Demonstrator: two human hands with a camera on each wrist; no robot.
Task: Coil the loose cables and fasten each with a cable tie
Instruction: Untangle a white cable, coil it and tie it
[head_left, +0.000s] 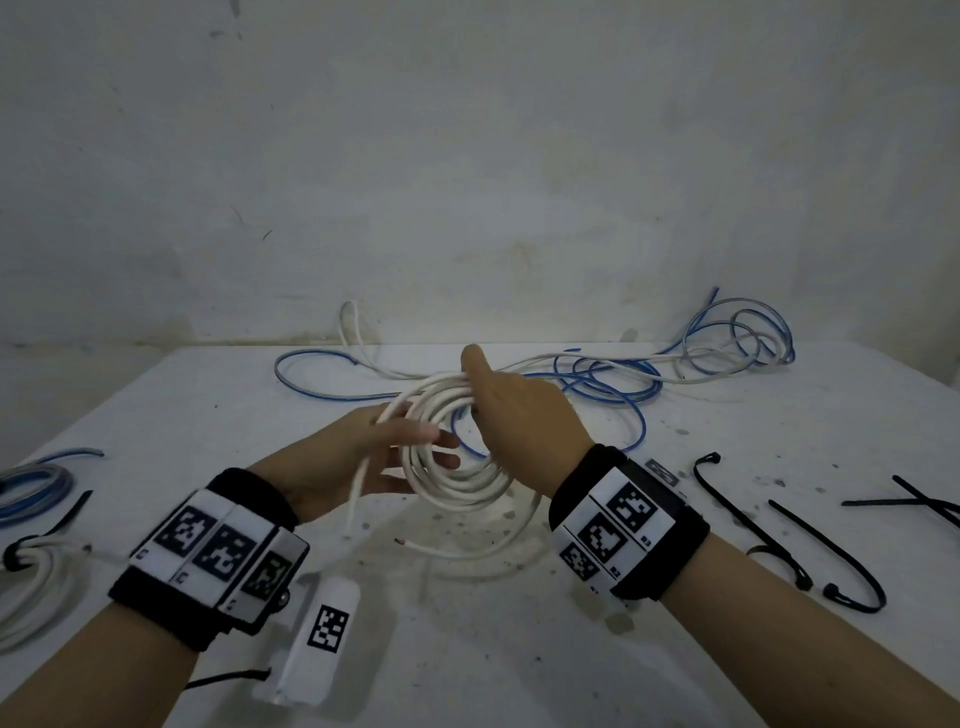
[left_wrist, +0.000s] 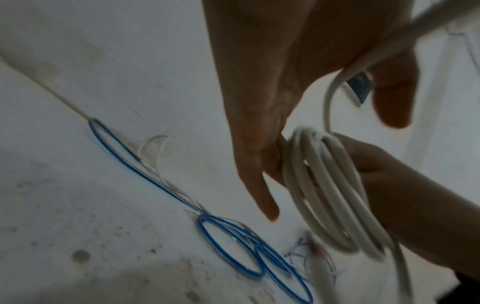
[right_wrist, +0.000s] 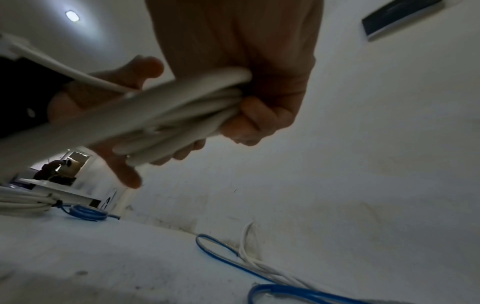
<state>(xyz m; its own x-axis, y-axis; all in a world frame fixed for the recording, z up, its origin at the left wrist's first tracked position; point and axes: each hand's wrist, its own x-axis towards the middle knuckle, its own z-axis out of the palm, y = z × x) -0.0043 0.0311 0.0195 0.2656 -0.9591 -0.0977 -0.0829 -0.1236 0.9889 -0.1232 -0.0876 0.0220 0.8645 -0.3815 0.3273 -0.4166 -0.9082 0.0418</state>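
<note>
We hold the white cable coil (head_left: 457, 457) up off the table (head_left: 519, 649), between both hands, roughly at the table's middle. Right hand (head_left: 519, 415): grip clamped on the far side of the coil, fingers (right_wrist: 257, 117) curled round the bundled turns, thumb on top. Left hand (head_left: 358, 452): grip apart, fingers (left_wrist: 259, 185) straight, lying against the near-left side of the coil; a strand of the same cable runs across the palm. The coil's loose tail (head_left: 467, 551) drops from the coil and curves on the table below it, bare end pointing left.

Behind the coil, along the wall (head_left: 467, 156): loose blue cables (head_left: 737, 332) and loose white cables (head_left: 597, 364) tangled together, spreading from the middle toward the far right corner.

Left edge of the table: a tied white coil (head_left: 26, 582) with a black tie round it, and a blue coil (head_left: 31, 483) just behind it.

Right of our right wrist: several black cable ties (head_left: 810, 540) lying loose, some bent into hooks; two more cross at the right edge.

Near our left wrist: a white cylinder (head_left: 322, 644) bearing a square black-and-white marker. Both wrists carry black bands with similar markers.

Table surface white, speckled with dark spots.
</note>
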